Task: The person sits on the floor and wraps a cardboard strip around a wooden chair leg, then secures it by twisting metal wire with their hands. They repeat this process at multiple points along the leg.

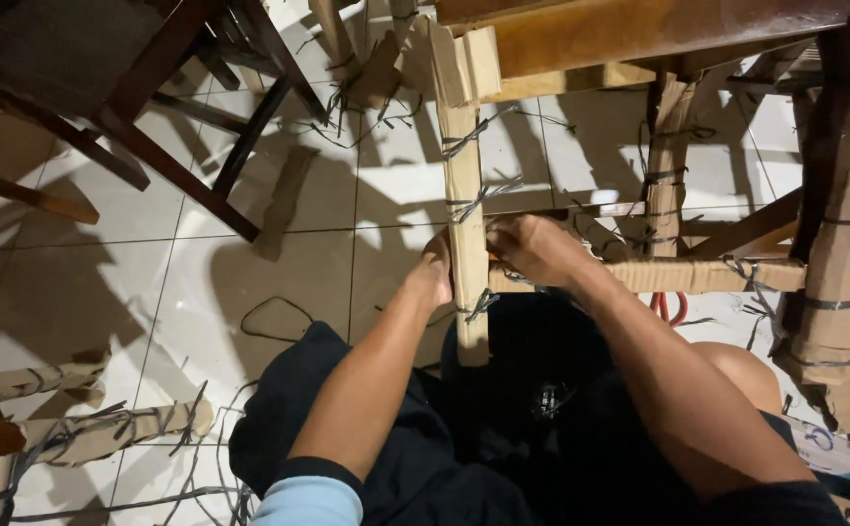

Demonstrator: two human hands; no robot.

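At the far left, 2 loose cardboard-wrapped pieces (103, 429) lie on the tiled floor (74, 263) with cut grey strapping (181, 458) trailing around them, and a dark bare wooden chair (152, 97) stands above them.

Moving toward the middle, your left hand (434, 273) presses against the left face of the upright cardboard-wrapped leg (464, 195); whether its fingers curl around the far side cannot be told. Your right hand (532, 248) is closed just beside that leg, where the wrapped crossbar (698, 275) meets it, apparently pinching a strap or the cardboard edge.

Judging by how things lie, the unwrapping is partway: the leg's cardboard gapes open at its top, yet several straps are tied around it. To the right, a second wrapped leg (666, 156) and a thick wrapped post (849, 244) look fully bound, so most of this furniture remains covered.
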